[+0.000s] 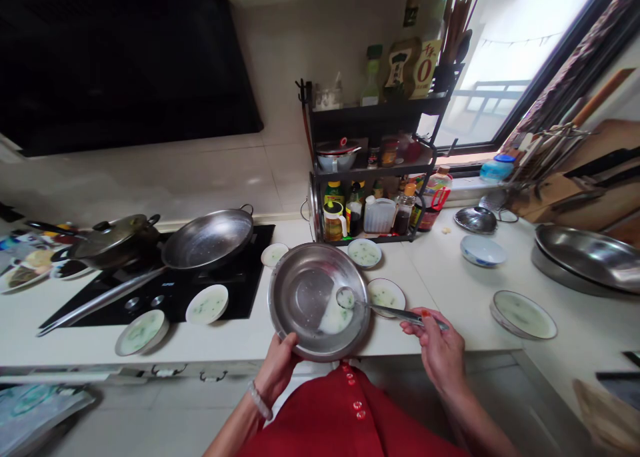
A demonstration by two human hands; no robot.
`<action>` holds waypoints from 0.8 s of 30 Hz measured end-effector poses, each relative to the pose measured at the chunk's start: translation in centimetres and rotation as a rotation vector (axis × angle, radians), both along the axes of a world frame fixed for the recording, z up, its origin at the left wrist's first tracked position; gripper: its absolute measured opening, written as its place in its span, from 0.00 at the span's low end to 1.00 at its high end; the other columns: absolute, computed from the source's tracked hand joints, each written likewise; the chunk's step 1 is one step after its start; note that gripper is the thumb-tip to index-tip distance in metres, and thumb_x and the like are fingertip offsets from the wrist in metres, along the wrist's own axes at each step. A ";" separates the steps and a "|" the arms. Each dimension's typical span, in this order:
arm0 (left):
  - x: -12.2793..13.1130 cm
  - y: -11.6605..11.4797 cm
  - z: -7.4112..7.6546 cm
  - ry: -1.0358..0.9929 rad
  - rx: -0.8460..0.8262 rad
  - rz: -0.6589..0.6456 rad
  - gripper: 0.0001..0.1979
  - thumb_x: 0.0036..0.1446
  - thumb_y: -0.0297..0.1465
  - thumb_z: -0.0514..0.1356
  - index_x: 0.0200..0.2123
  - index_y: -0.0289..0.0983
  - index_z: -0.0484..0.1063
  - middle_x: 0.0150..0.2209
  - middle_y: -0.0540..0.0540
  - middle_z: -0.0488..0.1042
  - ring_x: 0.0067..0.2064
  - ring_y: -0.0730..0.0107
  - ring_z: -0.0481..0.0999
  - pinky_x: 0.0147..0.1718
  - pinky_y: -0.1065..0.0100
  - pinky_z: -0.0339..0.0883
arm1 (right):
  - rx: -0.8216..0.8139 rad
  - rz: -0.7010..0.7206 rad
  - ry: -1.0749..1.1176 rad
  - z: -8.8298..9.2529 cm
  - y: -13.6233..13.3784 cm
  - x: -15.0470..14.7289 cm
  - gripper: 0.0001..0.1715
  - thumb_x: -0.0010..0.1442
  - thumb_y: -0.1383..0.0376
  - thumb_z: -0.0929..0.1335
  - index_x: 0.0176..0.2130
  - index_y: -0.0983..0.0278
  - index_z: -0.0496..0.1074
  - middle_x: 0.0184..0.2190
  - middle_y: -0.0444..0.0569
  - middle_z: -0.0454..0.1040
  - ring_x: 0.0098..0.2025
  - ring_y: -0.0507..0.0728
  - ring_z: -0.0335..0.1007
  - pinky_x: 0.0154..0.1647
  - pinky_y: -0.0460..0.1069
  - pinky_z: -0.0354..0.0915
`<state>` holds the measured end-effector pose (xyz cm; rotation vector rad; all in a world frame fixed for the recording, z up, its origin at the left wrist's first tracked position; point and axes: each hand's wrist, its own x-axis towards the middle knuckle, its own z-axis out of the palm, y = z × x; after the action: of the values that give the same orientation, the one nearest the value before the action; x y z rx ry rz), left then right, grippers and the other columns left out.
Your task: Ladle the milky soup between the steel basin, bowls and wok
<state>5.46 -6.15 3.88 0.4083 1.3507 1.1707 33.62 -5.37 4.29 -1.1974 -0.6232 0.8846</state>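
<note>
My left hand [281,364] grips the near left rim of a wide steel basin [300,297], thumb over the edge. The basin is tilted, and a little whitish soup with green bits [333,320] has pooled on its right side. My right hand [439,344] is wrapped round the handle of a metal ladle [385,310], whose bowl dips into that soup. Close by the basin are soup-filled bowls: a patterned bowl [364,252] behind it, another bowl [387,296] at its right, partly behind the ladle handle, and a small bowl [275,254] at its left, partly hidden.
Filled bowls stand by the cooktop [209,304], at the counter's front left [142,332] and at the right [523,314]. A wok [210,237] and a lidded pot [113,237] sit on the stove. Behind the basin rises a black condiment rack [370,174]; steel pans [595,257] lie far right.
</note>
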 end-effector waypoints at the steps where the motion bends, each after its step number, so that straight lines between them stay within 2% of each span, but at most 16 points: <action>1: 0.0 0.0 0.0 -0.002 -0.003 -0.003 0.10 0.41 0.23 0.60 0.32 0.35 0.68 0.23 0.50 0.74 0.25 0.71 0.73 0.25 0.70 0.69 | -0.002 -0.003 0.005 0.3 0.0 0.2 0.17 0.51 0.54 0.73 0.31 0.66 0.74 0.23 0.46 0.73 0.22 0.56 0.74 0.26 0.50 0.73; 8: -0.2 0.2 -0.2 0.007 -0.028 0.028 0.09 0.43 0.22 0.59 0.32 0.35 0.68 0.22 0.51 0.73 0.23 0.72 0.72 0.24 0.71 0.68 | 0.002 -0.116 0.063 1.7 -0.3 2.6 0.14 0.46 0.59 0.75 0.29 0.66 0.75 0.26 0.47 0.76 0.22 0.56 0.74 0.25 0.49 0.72; 12: -0.5 0.2 -0.5 0.004 -0.011 0.027 0.10 0.43 0.22 0.60 0.32 0.35 0.68 0.22 0.52 0.72 0.22 0.74 0.71 0.23 0.72 0.66 | 0.019 -0.163 0.011 1.9 -0.9 4.5 0.13 0.49 0.58 0.74 0.29 0.65 0.73 0.24 0.47 0.75 0.23 0.55 0.74 0.27 0.49 0.72; 15: -0.6 0.3 -0.7 0.003 -0.006 0.010 0.10 0.42 0.23 0.60 0.32 0.35 0.68 0.22 0.51 0.73 0.23 0.73 0.71 0.23 0.73 0.65 | -0.002 -0.162 -0.150 1.1 -1.7 5.7 0.15 0.53 0.56 0.71 0.34 0.66 0.73 0.24 0.49 0.77 0.26 0.58 0.76 0.32 0.53 0.73; 19: -0.8 0.4 -0.9 0.007 0.000 -0.003 0.09 0.42 0.24 0.60 0.31 0.35 0.68 0.23 0.51 0.74 0.23 0.73 0.71 0.24 0.72 0.66 | -0.036 -0.067 -0.520 -0.5 -2.8 6.6 0.20 0.59 0.51 0.66 0.40 0.64 0.74 0.24 0.50 0.78 0.31 0.62 0.79 0.37 0.56 0.73; 24: -1.0 0.5 -1.2 0.018 0.004 -0.005 0.09 0.43 0.23 0.60 0.31 0.36 0.67 0.23 0.51 0.74 0.24 0.73 0.72 0.26 0.71 0.68 | 0.188 0.071 -0.811 -1.5 -3.5 6.0 0.15 0.61 0.54 0.66 0.37 0.60 0.76 0.35 0.52 0.79 0.30 0.58 0.77 0.34 0.55 0.74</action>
<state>4.49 -5.65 2.73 0.4251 1.3622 1.1686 39.66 -8.88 2.76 -1.3520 -1.3729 0.3515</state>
